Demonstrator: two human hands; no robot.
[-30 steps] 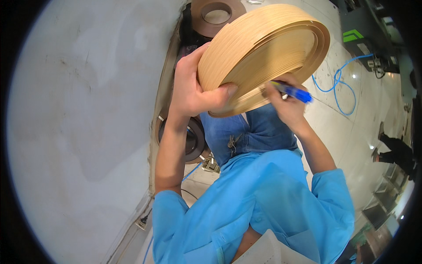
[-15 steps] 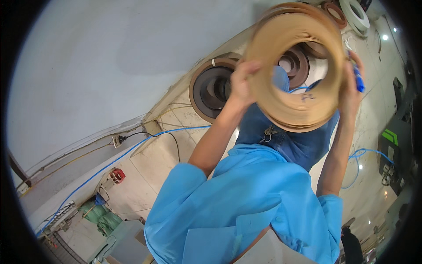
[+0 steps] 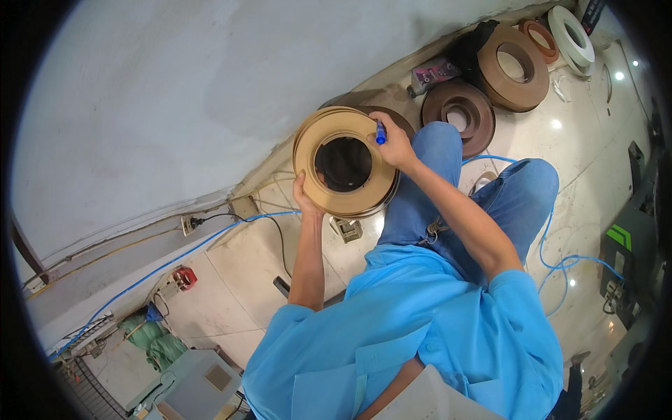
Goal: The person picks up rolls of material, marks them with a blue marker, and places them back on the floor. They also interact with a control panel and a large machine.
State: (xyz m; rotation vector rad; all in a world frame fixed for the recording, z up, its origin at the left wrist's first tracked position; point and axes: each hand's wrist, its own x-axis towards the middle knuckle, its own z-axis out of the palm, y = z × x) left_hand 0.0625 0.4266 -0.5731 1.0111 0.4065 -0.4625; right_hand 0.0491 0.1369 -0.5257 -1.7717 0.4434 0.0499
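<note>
A wide tan roll of edge banding (image 3: 306,148) lies tilted over a dark brown roll (image 3: 409,123), which shows only at its upper right edge. Both my hands are on the tan roll. My left hand (image 3: 306,197) grips its lower left rim, thumb on the upper face. At the upper right rim, my right hand (image 3: 395,145) is closed on the roll, with a blue marker (image 3: 381,132) held in its fingers. Through the roll's centre hole, dark surfaces show below. The undersides of the fingers are hidden.
Beyond my knees are a dark brown roll (image 3: 434,115), a larger brown roll (image 3: 533,89), and a white roll (image 3: 558,22). A purple tube (image 3: 435,73) lies by the wall (image 3: 175,91). A blue cable (image 3: 175,257) crosses the floor; a dark machine (image 3: 623,241) stands right.
The tan roll has come down and left from above my knees to over the dark roll by the wall. Both hands moved with it, and the right hand still holds the marker.
</note>
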